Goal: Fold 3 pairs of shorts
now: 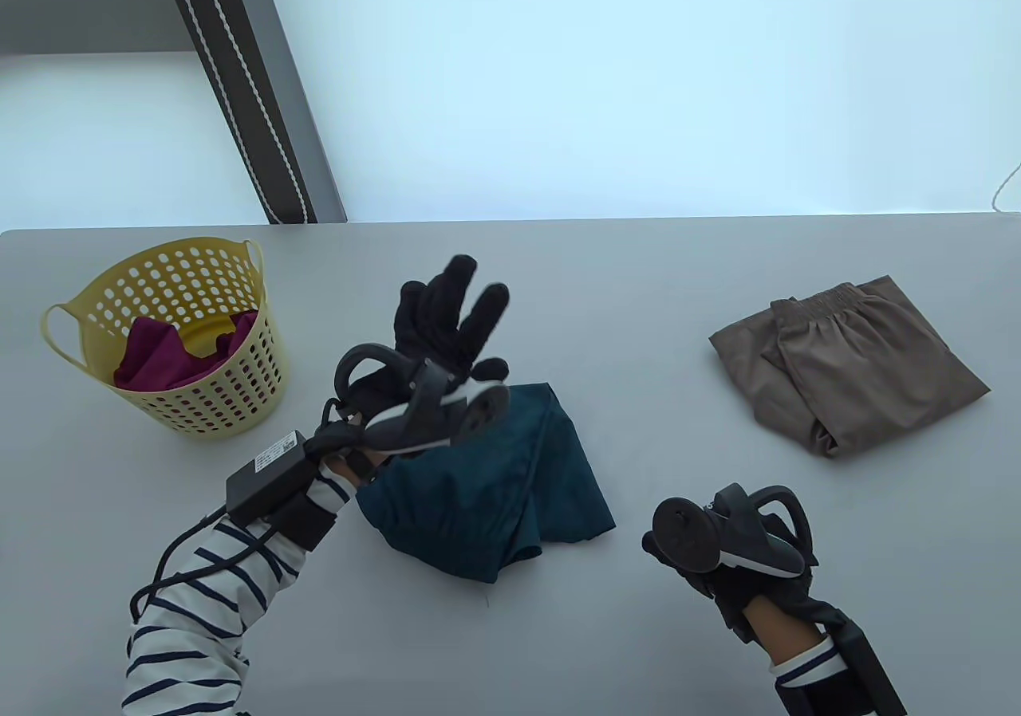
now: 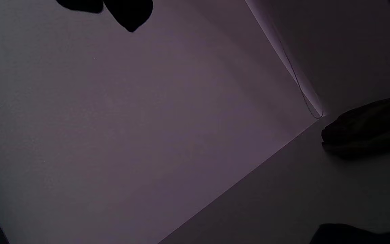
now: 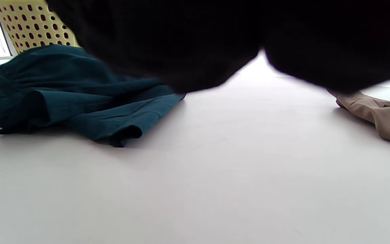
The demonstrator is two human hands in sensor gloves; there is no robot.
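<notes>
With your left hand (image 1: 447, 325) spread empty and right hand's (image 1: 722, 564) fingers hidden, the teal shorts (image 1: 494, 493) may unfold mid-table.

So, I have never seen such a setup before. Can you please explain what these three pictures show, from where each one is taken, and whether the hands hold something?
These are a person's two hands in black sensor gloves; the grey device strapped on the back of each only tracks its motion. The big picture looks down at the table. The other two come from small cameras on the wrists, so they look tilted and dark.

On the table stands a yellow basket with a dark red garment inside. In the middle lie teal shorts, loosely folded. To the right lie tan shorts, folded.

The left hand is raised above the table with fingers spread and holds nothing. The right hand is low near the table; its fingers are hidden, so I cannot tell their pose, but it touches no clothing.
</notes>
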